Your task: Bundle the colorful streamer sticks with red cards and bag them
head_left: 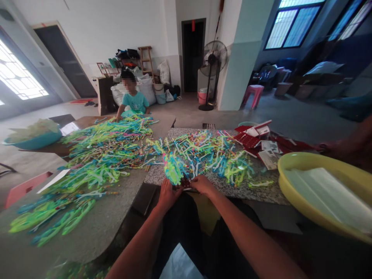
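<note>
At the near edge of the speckled stone table, my left hand (168, 193) is closed on a dark red card (185, 183) with pale spots. Just beyond that hand, a bunch of neon yellow-green and blue cords (173, 170) stands against the card. My right hand (202, 185) is at the card's right end, its thumb and fingers pinched together; what lies between them is too small to make out. Loose white, blue and yellow cords (196, 166) lie in front of both hands.
A large heap of coloured cords (101, 151) covers the left table, where a person in a turquoise shirt (136, 104) reaches in. Red cards (250, 141) are piled at right, beside a yellow basin (290, 157) with pale sheets. A blue basin (40, 140) stands far left.
</note>
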Action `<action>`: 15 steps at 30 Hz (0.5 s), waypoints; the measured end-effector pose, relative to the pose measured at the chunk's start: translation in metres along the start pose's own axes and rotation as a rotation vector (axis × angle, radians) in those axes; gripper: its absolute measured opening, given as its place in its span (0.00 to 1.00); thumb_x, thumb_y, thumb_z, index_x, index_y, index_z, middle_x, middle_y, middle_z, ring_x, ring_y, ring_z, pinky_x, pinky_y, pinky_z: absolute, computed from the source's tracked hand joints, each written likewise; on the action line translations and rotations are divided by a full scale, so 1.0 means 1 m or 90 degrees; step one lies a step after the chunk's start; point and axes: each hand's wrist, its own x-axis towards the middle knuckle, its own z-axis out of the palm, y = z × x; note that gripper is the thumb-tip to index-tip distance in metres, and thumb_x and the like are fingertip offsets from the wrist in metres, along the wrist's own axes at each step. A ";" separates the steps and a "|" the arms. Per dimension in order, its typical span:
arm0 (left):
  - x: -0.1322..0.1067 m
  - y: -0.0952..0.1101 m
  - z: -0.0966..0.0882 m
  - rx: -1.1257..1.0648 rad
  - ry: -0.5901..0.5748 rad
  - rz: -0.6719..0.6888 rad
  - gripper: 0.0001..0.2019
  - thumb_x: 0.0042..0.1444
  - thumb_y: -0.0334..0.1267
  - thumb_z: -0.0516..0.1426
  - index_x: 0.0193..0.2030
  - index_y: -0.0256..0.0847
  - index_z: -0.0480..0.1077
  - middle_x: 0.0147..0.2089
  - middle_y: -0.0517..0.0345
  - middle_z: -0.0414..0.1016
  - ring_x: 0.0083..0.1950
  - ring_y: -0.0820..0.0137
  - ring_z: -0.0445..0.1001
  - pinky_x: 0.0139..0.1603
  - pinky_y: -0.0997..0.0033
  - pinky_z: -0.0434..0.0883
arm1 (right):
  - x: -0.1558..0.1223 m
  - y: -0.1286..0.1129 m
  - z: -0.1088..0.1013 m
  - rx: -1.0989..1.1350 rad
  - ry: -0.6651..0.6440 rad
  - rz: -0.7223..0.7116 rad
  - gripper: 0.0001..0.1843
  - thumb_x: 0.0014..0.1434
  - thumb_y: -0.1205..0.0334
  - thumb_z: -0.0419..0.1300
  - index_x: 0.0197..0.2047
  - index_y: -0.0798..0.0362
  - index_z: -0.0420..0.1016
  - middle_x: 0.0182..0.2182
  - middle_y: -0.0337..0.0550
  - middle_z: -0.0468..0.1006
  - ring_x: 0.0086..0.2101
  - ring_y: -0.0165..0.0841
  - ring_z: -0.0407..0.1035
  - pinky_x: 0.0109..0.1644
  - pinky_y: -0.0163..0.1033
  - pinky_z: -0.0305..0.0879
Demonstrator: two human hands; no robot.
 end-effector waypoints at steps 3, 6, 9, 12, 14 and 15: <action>-0.001 -0.001 0.002 -0.002 -0.007 0.002 0.20 0.63 0.49 0.61 0.56 0.42 0.67 0.50 0.45 0.76 0.58 0.50 0.74 0.58 0.44 0.73 | 0.002 0.000 -0.003 0.083 -0.029 0.027 0.12 0.57 0.56 0.65 0.26 0.53 0.72 0.12 0.31 0.64 0.16 0.26 0.60 0.21 0.30 0.58; -0.001 -0.001 0.002 -0.005 -0.023 -0.005 0.20 0.63 0.48 0.62 0.57 0.43 0.67 0.50 0.46 0.77 0.58 0.50 0.75 0.58 0.43 0.73 | 0.002 -0.003 0.003 0.249 -0.040 0.027 0.08 0.58 0.58 0.63 0.32 0.52 0.70 0.18 0.32 0.71 0.18 0.27 0.65 0.22 0.30 0.61; -0.002 0.000 0.001 -0.008 -0.014 -0.008 0.21 0.62 0.48 0.62 0.57 0.42 0.67 0.51 0.44 0.76 0.58 0.50 0.75 0.58 0.43 0.73 | 0.001 -0.010 0.012 0.254 -0.035 -0.013 0.08 0.59 0.59 0.62 0.32 0.53 0.72 0.22 0.36 0.76 0.21 0.28 0.70 0.24 0.30 0.64; -0.002 0.001 0.000 -0.014 -0.025 -0.015 0.20 0.63 0.48 0.62 0.56 0.42 0.67 0.51 0.44 0.76 0.59 0.50 0.74 0.58 0.43 0.73 | -0.001 -0.016 0.019 0.124 -0.048 -0.068 0.10 0.63 0.60 0.59 0.31 0.54 0.76 0.24 0.40 0.80 0.25 0.30 0.73 0.28 0.31 0.65; -0.002 0.002 -0.001 -0.016 -0.036 -0.020 0.19 0.62 0.47 0.63 0.55 0.42 0.67 0.51 0.44 0.76 0.58 0.51 0.74 0.59 0.43 0.73 | -0.002 -0.017 0.021 0.033 -0.042 -0.096 0.11 0.65 0.60 0.58 0.37 0.54 0.79 0.26 0.41 0.82 0.27 0.31 0.75 0.31 0.32 0.65; -0.002 0.002 -0.001 -0.018 -0.039 -0.021 0.19 0.62 0.47 0.63 0.55 0.42 0.67 0.51 0.44 0.76 0.57 0.51 0.74 0.59 0.43 0.73 | -0.002 -0.017 0.022 -0.009 -0.032 -0.106 0.11 0.66 0.59 0.58 0.41 0.54 0.80 0.27 0.41 0.82 0.28 0.32 0.76 0.33 0.32 0.65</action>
